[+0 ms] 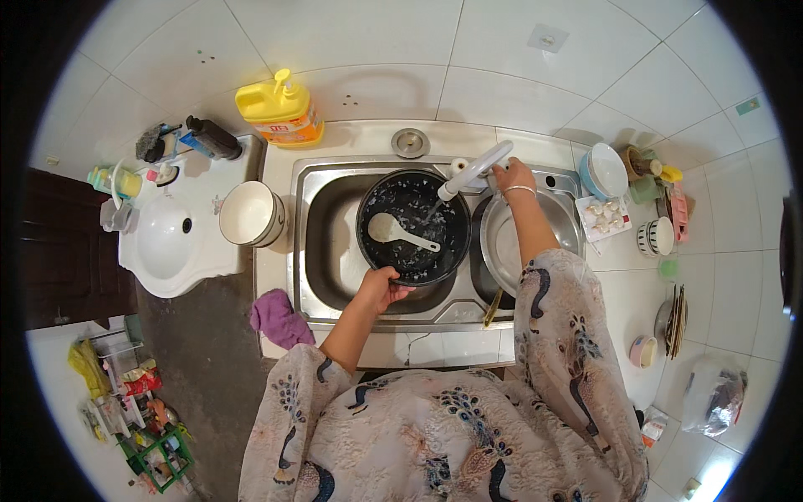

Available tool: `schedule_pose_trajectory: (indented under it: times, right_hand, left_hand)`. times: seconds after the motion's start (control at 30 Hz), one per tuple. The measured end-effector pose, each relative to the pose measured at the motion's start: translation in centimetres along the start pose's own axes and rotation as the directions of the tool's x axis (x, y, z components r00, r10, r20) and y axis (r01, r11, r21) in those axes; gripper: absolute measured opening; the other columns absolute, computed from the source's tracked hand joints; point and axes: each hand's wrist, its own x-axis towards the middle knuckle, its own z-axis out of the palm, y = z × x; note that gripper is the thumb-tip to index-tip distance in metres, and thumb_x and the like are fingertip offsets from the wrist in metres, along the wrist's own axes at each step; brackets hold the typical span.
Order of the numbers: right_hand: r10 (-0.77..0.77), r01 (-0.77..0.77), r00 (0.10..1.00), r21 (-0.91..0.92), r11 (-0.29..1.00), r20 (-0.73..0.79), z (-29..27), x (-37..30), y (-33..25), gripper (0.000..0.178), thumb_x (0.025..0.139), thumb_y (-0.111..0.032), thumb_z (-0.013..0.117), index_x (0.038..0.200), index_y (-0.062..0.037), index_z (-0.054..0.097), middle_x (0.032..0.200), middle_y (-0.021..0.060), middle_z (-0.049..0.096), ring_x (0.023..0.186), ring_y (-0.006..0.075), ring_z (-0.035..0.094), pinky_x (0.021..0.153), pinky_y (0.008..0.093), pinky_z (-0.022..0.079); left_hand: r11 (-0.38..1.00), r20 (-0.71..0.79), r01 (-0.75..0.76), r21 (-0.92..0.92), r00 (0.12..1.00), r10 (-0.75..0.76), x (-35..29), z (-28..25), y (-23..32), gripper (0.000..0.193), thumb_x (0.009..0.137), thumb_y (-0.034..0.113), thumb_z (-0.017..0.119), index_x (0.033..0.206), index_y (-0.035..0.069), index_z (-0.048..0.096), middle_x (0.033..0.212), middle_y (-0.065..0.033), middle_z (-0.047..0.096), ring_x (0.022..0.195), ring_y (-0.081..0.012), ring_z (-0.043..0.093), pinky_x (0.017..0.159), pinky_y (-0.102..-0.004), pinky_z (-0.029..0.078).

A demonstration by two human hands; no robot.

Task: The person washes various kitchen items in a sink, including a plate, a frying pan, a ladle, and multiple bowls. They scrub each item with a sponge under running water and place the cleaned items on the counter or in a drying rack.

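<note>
A round black pot (456, 251) sits over the left basin of a steel double sink (322, 243), with whitish bits and some water in it. Inside rests a white rice paddle (389, 227), its handle pointing right. My left hand (385, 289) grips the pot's near rim, thumb on top. Beyond the sink, my right hand (514, 177) is closed at the white faucet (477, 170); its fingertips are partly hidden behind the spout. A thin stream seems to run from the spout into the pot. A large metal bowl (502, 251) lies in the right basin, partly under my right forearm.
Left of the sink stand a cream bowl (248, 213) and a purple cloth (280, 320). A yellow pump jug (280, 110) and a round drain strainer (410, 143) are behind. Blue-white bowls (604, 171) and an egg tray (602, 219) stand on the right counter. A washbasin (163, 238) is far left.
</note>
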Motion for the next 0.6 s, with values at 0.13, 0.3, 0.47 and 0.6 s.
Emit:
schedule_pose_trajectory:
  times: [0.13, 0.3, 0.47, 0.6]
  right_hand:
    - [-0.012, 0.012, 1.0, -0.004, 1.0, -0.013, 0.37, 0.23, -0.01, 0.044, 0.077, -0.034, 0.059, 0.111, -0.0075, 0.055, 0.105, 0.0188, 0.059, 0.099, 0.0328, 0.056, 0.085, 0.0391, 0.045]
    - [-0.04, 0.04, 0.999, 0.005, 0.999, -0.006, 0.05, 0.32, 0.21, 0.046, 0.075, -0.028, 0.06, 0.115, -0.0085, 0.053, 0.106, 0.0183, 0.059, 0.101, 0.0309, 0.055, 0.087, 0.0378, 0.044]
    - [-0.078, 0.078, 0.997, -0.029, 0.997, 0.017, -0.11, 0.43, 0.21, 0.046, 0.075, -0.028, 0.06, 0.116, -0.0086, 0.053, 0.106, 0.0169, 0.059, 0.101, 0.0302, 0.055, 0.087, 0.0374, 0.044]
    - [-0.089, 0.089, 0.996, -0.043, 0.995, 0.017, -0.03, 0.46, 0.33, 0.046, 0.075, -0.027, 0.06, 0.117, -0.0087, 0.052, 0.106, 0.0165, 0.059, 0.101, 0.0302, 0.055, 0.087, 0.0374, 0.044]
  left_hand:
    - [1.0, 0.005, -0.005, -0.003, 1.0, 0.005, -0.72, 0.61, 0.58, 0.027, 0.076, 0.006, 0.042, 0.098, -0.01, 0.044, 0.083, -0.0205, 0.06, 0.064, -0.0292, 0.063, 0.047, -0.0297, 0.052]
    - [1.0, 0.013, -0.002, -0.012, 1.0, 0.002, -0.64, 0.34, 0.32, 0.028, 0.076, 0.006, 0.043, 0.099, -0.009, 0.044, 0.082, -0.0205, 0.06, 0.063, -0.0293, 0.063, 0.046, -0.0298, 0.052]
    - [1.0, 0.012, 0.019, -0.013, 1.0, -0.019, -0.44, -0.06, 0.17, 0.029, 0.076, 0.006, 0.043, 0.101, -0.007, 0.044, 0.083, -0.0203, 0.06, 0.065, -0.0302, 0.063, 0.047, -0.0297, 0.051]
    - [0.999, 0.017, 0.019, -0.031, 1.0, -0.018, -0.48, -0.13, 0.22, 0.031, 0.075, 0.006, 0.043, 0.103, -0.009, 0.043, 0.082, -0.0207, 0.06, 0.063, -0.0299, 0.063, 0.047, -0.0298, 0.052]
